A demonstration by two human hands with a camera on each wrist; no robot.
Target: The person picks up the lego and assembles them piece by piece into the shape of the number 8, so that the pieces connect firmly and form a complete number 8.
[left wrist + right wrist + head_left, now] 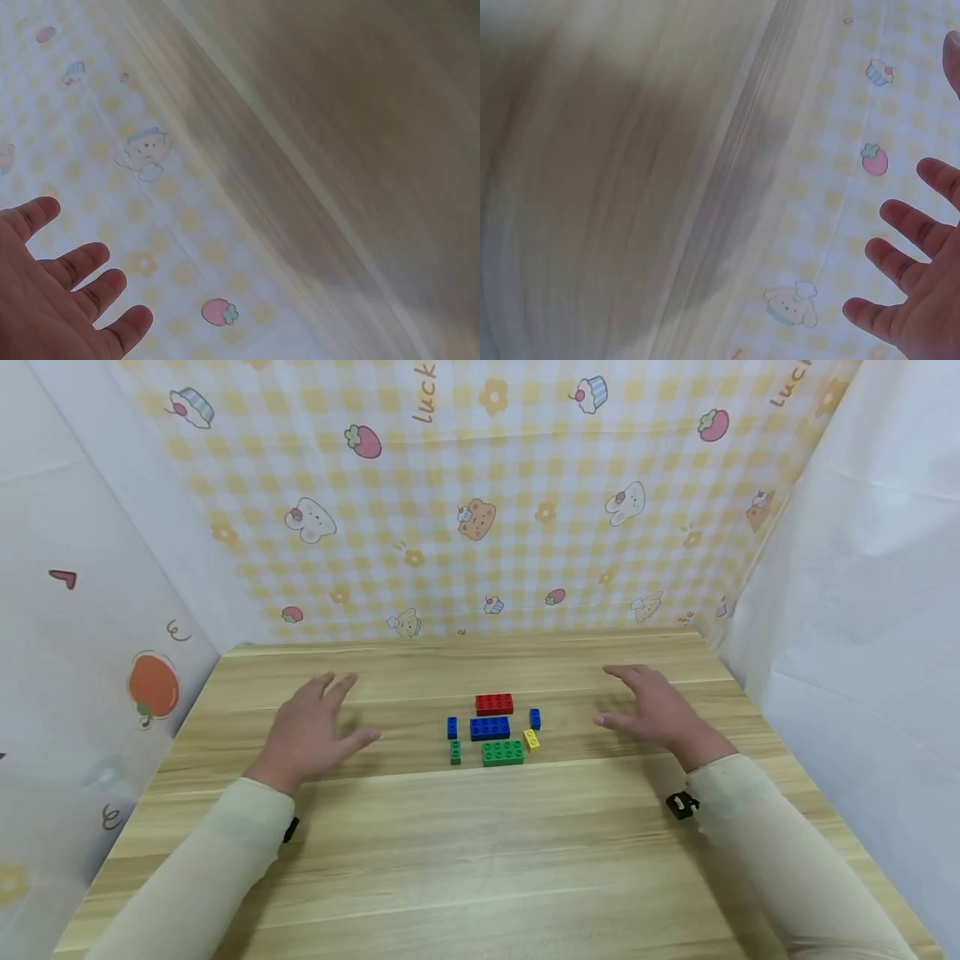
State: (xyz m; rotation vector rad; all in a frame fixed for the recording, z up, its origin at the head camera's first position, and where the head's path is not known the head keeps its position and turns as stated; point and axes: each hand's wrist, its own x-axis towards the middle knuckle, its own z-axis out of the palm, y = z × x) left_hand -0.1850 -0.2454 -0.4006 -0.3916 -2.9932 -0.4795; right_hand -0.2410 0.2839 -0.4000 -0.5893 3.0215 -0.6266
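In the head view, several toy building bricks lie in a loose group on the wooden table. A large red brick (494,704) is at the back, a large blue brick (490,728) in the middle and a large green brick (502,752) in front. Left of them sit a small blue brick (452,727) and a small green brick (455,752); on the right are another small blue brick (535,718) and a tilted small yellow brick (532,740). My left hand (311,731), fingers spread, is left of the group. My right hand (655,708), likewise spread and holding nothing, is to its right.
The wood-grain table (480,860) reaches back to a yellow checked cloth (517,468) with cartoon prints. White cloth walls (862,610) close in both sides. A black wrist device (681,805) hangs beneath the right sleeve.
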